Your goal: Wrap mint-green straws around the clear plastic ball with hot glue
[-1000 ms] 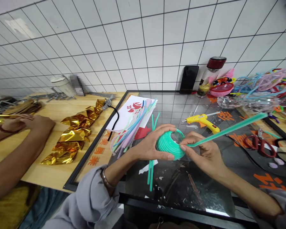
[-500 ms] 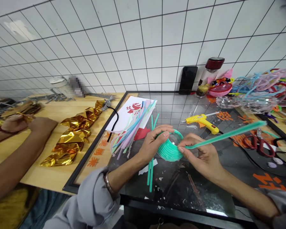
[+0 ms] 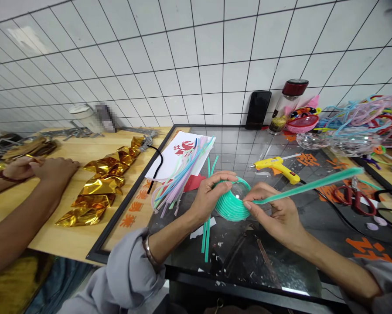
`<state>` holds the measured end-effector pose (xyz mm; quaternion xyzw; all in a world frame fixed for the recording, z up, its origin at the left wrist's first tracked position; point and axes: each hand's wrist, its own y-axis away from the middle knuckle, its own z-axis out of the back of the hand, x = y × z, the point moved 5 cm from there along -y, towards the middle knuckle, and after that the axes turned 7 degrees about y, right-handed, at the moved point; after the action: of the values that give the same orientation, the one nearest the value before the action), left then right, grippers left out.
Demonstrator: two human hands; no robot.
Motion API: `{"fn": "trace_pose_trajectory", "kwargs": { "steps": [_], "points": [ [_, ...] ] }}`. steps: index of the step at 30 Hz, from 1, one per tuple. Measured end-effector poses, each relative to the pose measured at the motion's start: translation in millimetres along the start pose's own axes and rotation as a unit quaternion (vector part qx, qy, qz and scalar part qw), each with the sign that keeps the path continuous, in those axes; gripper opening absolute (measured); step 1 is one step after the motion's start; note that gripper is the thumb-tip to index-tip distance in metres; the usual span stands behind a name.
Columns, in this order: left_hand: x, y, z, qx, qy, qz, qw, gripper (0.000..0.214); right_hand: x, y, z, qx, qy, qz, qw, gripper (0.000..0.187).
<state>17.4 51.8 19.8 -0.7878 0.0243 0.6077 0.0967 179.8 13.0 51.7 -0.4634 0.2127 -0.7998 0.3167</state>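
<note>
- Left hand (image 3: 212, 194) curled around the coil (image 3: 231, 205), thumb and fingers on its upper rim, holding it just above the glass bench (image 3: 248, 257).
- Coil: green tubing wound round a clear dome (dome top shows through the middle), centre of the bench, between both hands.
- Right hand (image 3: 277, 213) pinching the green tube (image 3: 307, 185) where it meets the coil; the free end runs up and right over the scissors (image 3: 351, 196).
- Glue gun (image 3: 276, 165) lies behind the coil, apart from it.
- Straws (image 3: 182, 172) on white paper to the left; two loose green strips below the left hand.
- A co-worker's hands (image 3: 42, 168) rest on the wooden bench far left, beside gold foil (image 3: 102, 183).
</note>
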Motion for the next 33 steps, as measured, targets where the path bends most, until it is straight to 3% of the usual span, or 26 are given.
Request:
{"fn": "trace_pose_trajectory", "kwargs": {
  "steps": [26, 33],
  "points": [
    [-3.5, 0.7, 2.1, 0.046, -0.018, -0.015, 0.999, 0.02, -1.9, 0.1, 0.2, -0.003, 0.004, -0.035, 0.999, 0.012],
    [-0.3, -1.3, 1.7, 0.033, -0.01, -0.023, 0.999, 0.02, -1.4, -1.0, 0.6, -0.004, 0.003, -0.027, 1.0, 0.011]
  ]
}}
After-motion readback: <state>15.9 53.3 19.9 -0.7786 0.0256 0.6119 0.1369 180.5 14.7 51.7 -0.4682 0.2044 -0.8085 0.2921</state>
